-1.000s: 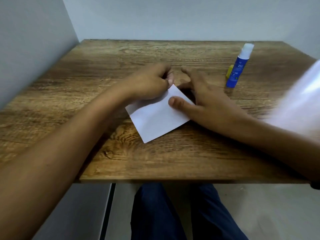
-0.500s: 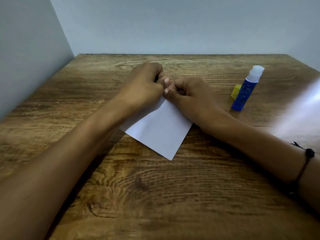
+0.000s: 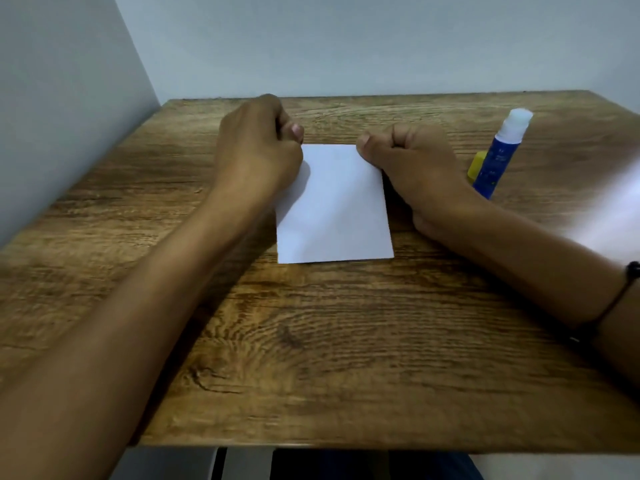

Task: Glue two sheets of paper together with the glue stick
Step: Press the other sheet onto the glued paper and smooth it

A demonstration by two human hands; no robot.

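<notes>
Two forearms reach in over the wooden table [image 3: 311,341], the largest thing in view, its far edge against a pale wall [image 3: 346,43]. At the far right a blurred white shape [image 3: 609,216] lies over the table edge; what it is cannot be told.

Near the middle of the table lies the white paper [image 3: 337,209], flat and now squared up with the table edge, where half a second ago it sat turned like a diamond with one corner pointing toward the person. Whether it is one sheet or two stacked cannot be told.

Both hands have moved apart since then, when their fingertips met over the paper's far corner. The left hand [image 3: 256,150] now rests on the paper's far left corner, fingers curled in tight, thumb tucked against them and pressing the sheet. The right hand [image 3: 412,168] sits at the far right corner, fingers likewise curled, thumb tip laid flat on the paper's edge. Neither hand lifts the sheet.

Beyond the right hand, well clear of the paper, the blue glue stick [image 3: 498,157] stands upright and uncapped, white glue showing, where it stood before. Its yellow cap [image 3: 477,165] lies touching its base on the left.

A dark cord bracelet [image 3: 623,289] circles the right wrist.
</notes>
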